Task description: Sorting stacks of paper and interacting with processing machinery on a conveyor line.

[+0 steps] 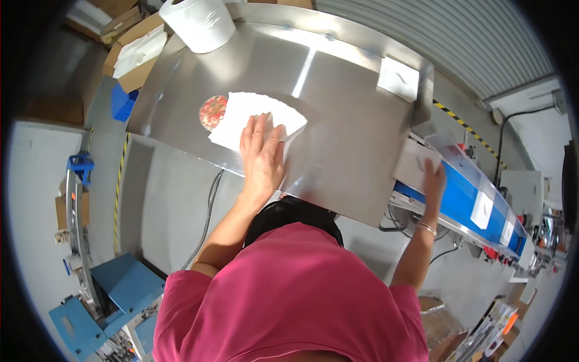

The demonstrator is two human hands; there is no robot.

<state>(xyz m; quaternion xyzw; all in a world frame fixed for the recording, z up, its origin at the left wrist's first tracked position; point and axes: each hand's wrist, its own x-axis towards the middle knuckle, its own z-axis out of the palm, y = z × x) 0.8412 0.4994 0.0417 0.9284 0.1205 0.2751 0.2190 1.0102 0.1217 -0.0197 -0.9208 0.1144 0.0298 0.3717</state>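
My left hand (262, 154) lies with its fingers stretched out on a white sheet (241, 117), paper or cloth, on the steel table (356, 120). Beside the sheet's left edge is a round disc with a red and pale pattern (213, 112), partly covered by it. At the table's right end, my right hand (433, 181) grips the right side of a flat white packet (416, 163) where the blue conveyor belt (455, 193) begins. Both this hand and the packet are a little blurred.
Further white packets (482, 210) lie along the belt, beside a clear guard (461, 154). A white packet with a dark mark (398, 79) sits at the table's far right corner. A white roll (199, 25) stands far left, near an open cardboard box (142, 51).
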